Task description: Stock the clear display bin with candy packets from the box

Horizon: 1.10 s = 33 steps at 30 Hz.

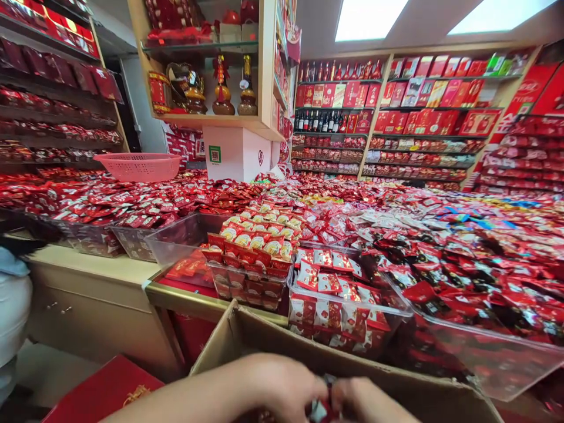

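An open cardboard box (308, 346) stands before me at the lower edge, and both hands reach down inside it. My left hand (293, 382) is bent over, its fingers curled in towards the middle. Close beside it, my right hand (359, 395) has its fingertips pinched together and slightly blurred. Between the fingers shows part of a small red and silver packet (321, 408); the hands cover the rest. Just beyond the box, a clear plastic bin (348, 305) holds red and white packets. To its left, small red and gold packets (258, 241) are stacked in rows.
Loose red packets (476, 252) fill more bins across the counter. A pink basket (141, 167) sits on the pile at left. A display cabinet (259, 64) rises behind it. A red box (101, 390) is at lower left, and part of a person (13, 311) shows at the left edge.
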Each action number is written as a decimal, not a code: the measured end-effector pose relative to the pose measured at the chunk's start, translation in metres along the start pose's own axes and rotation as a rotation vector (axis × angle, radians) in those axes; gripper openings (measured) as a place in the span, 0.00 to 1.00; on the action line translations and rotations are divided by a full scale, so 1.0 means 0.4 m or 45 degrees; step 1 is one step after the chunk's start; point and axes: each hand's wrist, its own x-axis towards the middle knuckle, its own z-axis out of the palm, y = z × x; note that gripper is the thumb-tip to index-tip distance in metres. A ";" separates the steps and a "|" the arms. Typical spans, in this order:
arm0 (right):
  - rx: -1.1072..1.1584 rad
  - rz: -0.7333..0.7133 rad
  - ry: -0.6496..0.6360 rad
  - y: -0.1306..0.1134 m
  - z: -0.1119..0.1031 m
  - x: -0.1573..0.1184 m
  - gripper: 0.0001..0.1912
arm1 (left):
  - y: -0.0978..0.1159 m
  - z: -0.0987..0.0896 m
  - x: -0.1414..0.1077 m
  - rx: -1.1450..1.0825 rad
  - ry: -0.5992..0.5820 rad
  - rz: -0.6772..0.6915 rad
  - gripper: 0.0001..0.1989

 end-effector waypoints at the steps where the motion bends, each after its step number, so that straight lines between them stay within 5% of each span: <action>1: 0.071 0.032 0.023 0.002 -0.015 -0.009 0.05 | 0.007 -0.017 -0.006 0.018 0.038 -0.022 0.22; 4: 0.424 0.037 0.089 -0.001 -0.053 -0.032 0.05 | 0.029 -0.048 -0.017 -0.330 0.177 0.152 0.24; 11: 1.058 0.016 0.141 -0.021 -0.086 -0.045 0.13 | 0.037 -0.048 -0.008 -0.819 0.400 0.092 0.19; 18: 1.088 0.008 0.169 -0.030 -0.096 -0.050 0.11 | 0.040 -0.057 -0.009 -1.113 0.458 0.118 0.14; 25: 1.174 -0.071 0.301 -0.034 -0.090 -0.051 0.11 | 0.073 -0.053 -0.017 -1.381 0.584 0.315 0.21; 33: 1.153 0.028 0.143 -0.026 -0.077 -0.046 0.10 | 0.074 -0.019 -0.020 -1.059 0.455 0.118 0.22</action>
